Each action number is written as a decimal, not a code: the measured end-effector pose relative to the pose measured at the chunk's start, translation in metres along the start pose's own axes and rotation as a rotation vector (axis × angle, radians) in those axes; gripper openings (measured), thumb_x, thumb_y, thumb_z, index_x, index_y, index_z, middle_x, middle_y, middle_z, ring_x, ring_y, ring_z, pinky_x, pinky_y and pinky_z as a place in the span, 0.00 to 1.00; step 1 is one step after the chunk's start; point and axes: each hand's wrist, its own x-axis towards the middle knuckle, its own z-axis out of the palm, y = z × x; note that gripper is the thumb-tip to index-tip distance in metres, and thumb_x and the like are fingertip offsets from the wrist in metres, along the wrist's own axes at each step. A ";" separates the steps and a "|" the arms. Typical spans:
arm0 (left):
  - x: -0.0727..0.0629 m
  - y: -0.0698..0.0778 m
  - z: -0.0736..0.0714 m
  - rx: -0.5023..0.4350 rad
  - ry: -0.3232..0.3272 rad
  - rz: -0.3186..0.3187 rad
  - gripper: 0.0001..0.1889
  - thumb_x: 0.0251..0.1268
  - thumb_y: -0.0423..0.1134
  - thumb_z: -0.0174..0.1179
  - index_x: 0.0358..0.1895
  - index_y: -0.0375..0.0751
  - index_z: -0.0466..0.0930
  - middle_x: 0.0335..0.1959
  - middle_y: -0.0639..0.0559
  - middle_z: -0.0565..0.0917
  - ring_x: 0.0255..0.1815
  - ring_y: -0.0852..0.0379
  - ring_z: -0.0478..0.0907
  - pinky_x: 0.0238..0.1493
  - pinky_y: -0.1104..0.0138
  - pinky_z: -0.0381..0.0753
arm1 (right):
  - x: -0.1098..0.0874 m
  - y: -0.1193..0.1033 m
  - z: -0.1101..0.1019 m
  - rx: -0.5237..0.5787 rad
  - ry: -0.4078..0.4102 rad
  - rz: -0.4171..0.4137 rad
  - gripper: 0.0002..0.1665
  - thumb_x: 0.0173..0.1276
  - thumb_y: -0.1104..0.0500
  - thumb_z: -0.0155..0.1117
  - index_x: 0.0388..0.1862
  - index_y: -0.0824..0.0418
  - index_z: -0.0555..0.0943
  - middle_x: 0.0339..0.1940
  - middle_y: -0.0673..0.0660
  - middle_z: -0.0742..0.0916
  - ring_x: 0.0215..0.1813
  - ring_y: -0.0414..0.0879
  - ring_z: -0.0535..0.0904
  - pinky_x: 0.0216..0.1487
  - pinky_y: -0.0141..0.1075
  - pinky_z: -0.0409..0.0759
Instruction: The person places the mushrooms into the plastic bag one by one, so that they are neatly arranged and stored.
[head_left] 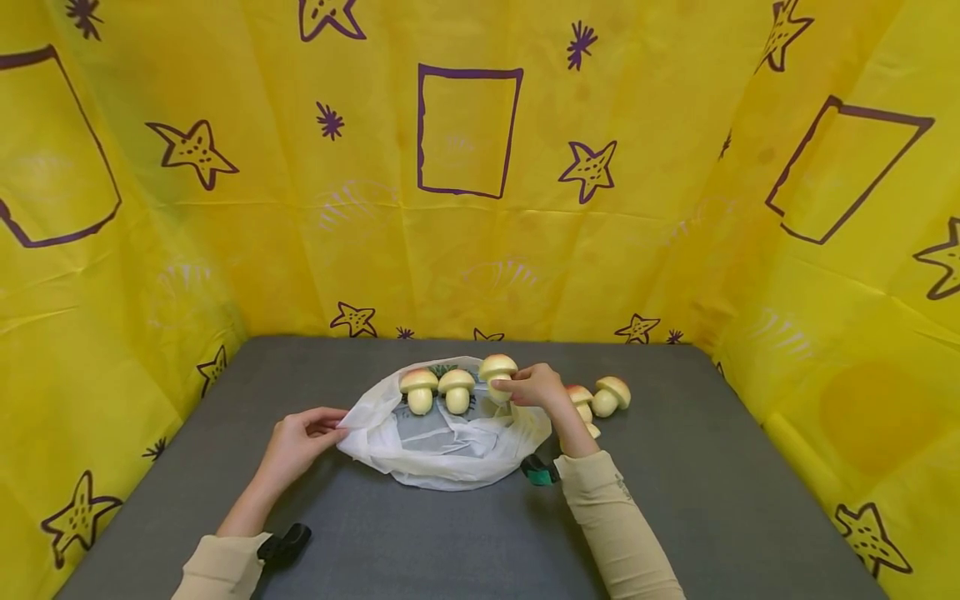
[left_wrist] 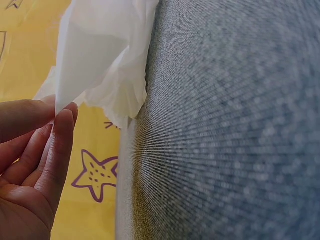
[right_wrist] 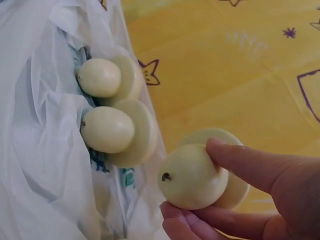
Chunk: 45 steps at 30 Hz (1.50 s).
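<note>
A white plastic bag [head_left: 442, 467] lies spread on the table with its mouth wide. My left hand [head_left: 300, 442] pinches the bag's left edge between thumb and fingertips; the left wrist view shows the thin film [left_wrist: 95, 60] drawn up to a point there. Two toy mushrooms, one on the left [head_left: 418, 390] and one beside it [head_left: 457, 390], lie side by side inside the bag, caps toward the back. Over the bag's right part, my right hand [head_left: 536, 387] holds a third mushroom [right_wrist: 192, 175] by its stem, thumb on one side and fingers below.
More mushrooms lie right of the bag, one in plain sight [head_left: 611, 396] and others partly behind the right forearm. The dark grey table [head_left: 420, 550] meets yellow cloth walls [head_left: 480, 250] at the back and sides. Black straps circle both wrists.
</note>
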 end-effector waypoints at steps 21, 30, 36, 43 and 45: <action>-0.001 -0.002 0.000 -0.008 0.001 0.008 0.13 0.53 0.37 0.70 0.43 0.38 0.85 0.33 0.46 0.85 0.29 0.67 0.78 0.31 0.75 0.79 | 0.019 0.007 0.015 -0.103 0.045 0.034 0.34 0.53 0.41 0.72 0.51 0.65 0.83 0.54 0.70 0.80 0.37 0.50 0.84 0.39 0.34 0.81; 0.001 -0.004 0.001 -0.016 -0.004 0.013 0.14 0.53 0.38 0.70 0.43 0.39 0.85 0.32 0.47 0.85 0.28 0.67 0.78 0.31 0.75 0.79 | 0.023 0.011 0.020 -0.123 0.085 0.056 0.32 0.49 0.42 0.75 0.42 0.67 0.83 0.52 0.72 0.80 0.37 0.54 0.83 0.32 0.31 0.79; 0.002 -0.003 0.001 -0.010 -0.004 0.011 0.14 0.53 0.38 0.70 0.43 0.39 0.85 0.33 0.47 0.85 0.28 0.67 0.78 0.31 0.75 0.79 | 0.025 0.014 0.023 -0.168 0.115 0.063 0.30 0.48 0.41 0.75 0.37 0.66 0.83 0.47 0.70 0.82 0.33 0.51 0.80 0.27 0.29 0.73; 0.001 -0.002 0.000 -0.002 -0.003 -0.001 0.14 0.53 0.38 0.70 0.44 0.39 0.85 0.33 0.46 0.85 0.29 0.67 0.78 0.31 0.75 0.79 | 0.027 0.016 0.027 -0.180 0.121 0.069 0.30 0.47 0.42 0.77 0.37 0.67 0.84 0.42 0.69 0.84 0.25 0.49 0.82 0.25 0.28 0.74; 0.000 -0.001 -0.001 0.001 -0.007 -0.006 0.14 0.54 0.39 0.70 0.44 0.39 0.85 0.33 0.46 0.85 0.29 0.66 0.78 0.32 0.75 0.79 | 0.027 0.017 0.028 -0.189 0.124 0.067 0.30 0.47 0.42 0.76 0.35 0.66 0.84 0.41 0.69 0.84 0.26 0.49 0.82 0.26 0.29 0.74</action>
